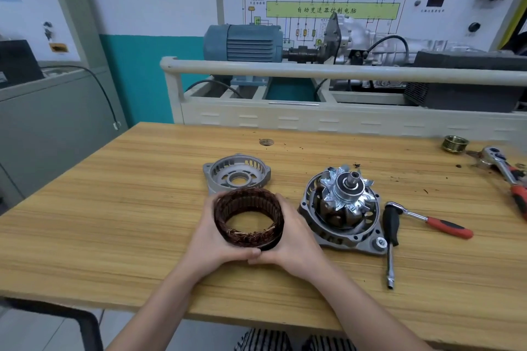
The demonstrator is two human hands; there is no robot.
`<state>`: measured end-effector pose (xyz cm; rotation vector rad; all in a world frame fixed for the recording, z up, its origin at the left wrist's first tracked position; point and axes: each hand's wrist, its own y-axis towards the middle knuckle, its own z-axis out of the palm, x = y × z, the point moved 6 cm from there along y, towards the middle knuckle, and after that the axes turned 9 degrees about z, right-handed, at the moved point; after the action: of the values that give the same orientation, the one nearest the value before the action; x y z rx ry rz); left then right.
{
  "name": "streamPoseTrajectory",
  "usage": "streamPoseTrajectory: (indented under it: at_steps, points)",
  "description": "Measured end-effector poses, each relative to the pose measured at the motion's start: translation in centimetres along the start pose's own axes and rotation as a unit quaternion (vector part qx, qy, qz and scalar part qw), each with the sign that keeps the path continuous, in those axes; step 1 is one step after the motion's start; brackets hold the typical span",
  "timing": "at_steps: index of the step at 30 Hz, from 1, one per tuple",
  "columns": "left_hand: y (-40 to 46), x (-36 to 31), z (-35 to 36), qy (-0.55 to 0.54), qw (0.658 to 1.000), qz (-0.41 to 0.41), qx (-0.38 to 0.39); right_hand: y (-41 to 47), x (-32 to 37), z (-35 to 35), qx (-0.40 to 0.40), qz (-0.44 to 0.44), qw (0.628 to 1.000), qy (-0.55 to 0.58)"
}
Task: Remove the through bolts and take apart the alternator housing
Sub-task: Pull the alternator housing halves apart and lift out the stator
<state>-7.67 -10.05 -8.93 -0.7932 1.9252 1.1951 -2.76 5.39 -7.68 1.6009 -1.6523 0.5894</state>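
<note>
Head view: both hands hold the stator (248,219) just above the bench (114,222), near its front edge. Left hand (208,239) wraps the ring's left side, right hand (296,245) the right side; fingers of both curl around the outer wall, and the thumbs meet under its near edge. Stator is a dark ring of copper windings, tilted so its open bore faces up. Just behind it, partly hidden by it, an empty housing half (236,172) lies open side up on the bench. To the right, the other housing half (342,225) sits on the bench with the rotor (342,194) standing in it, shaft end up, fan blades showing. Just right of that housing lies a black-handled driver (390,225), with a red-handled ratchet (427,218) crossing near its top. Far right edge: a second ratchet (507,172), also red-handled, and behind it a pulley (454,143). Small dark debris specks scattered on the bench around the tools. Beyond the bench, a training rig with a blue motor (243,43).
</note>
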Motion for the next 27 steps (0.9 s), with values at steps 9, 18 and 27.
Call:
streamPoseTrajectory:
  at_steps: [9,18,27]
  points:
    - [0.4,-0.7,-0.3,0.091,0.993,-0.045,0.067,-0.3,0.2,0.4,0.034,0.033,0.996,-0.076]
    - [3.7,-6.7,3.1,0.196,0.975,0.056,0.087,-5.2,1.0,-13.7,-0.242,-0.067,0.957,0.146]
    - [8.5,-7.8,13.8,0.126,0.953,0.066,0.266,0.2,-7.0,-14.1,0.018,0.101,0.993,0.050]
